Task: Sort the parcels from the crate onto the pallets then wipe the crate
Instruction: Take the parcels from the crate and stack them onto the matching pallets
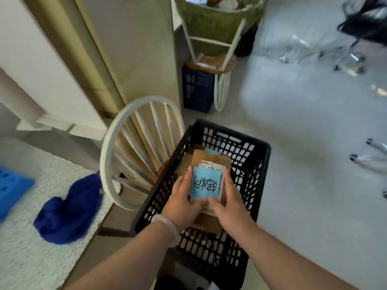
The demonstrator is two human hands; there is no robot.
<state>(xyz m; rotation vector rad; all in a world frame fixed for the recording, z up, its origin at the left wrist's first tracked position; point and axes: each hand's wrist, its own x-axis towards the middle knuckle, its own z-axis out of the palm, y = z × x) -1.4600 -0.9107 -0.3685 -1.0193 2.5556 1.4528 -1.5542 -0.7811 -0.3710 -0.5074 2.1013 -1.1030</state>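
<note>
Open grey floor (pixel 303 132) right of black crate (pixel 259 164); both hands' grip (pixel 184 197) (pixel 228 201) clasping cardboard parcel (pixel 209 164) inside.

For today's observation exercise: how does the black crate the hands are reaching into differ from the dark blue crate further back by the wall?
The black crate lies open, with cardboard parcels inside; the dark blue crate is covered by an upturned white chair resting on it. Both hands, left hand and right hand, hold a parcel in the black crate; nobody touches the blue crate. The black crate is near, the blue far. Both have perforated plastic walls.
</note>
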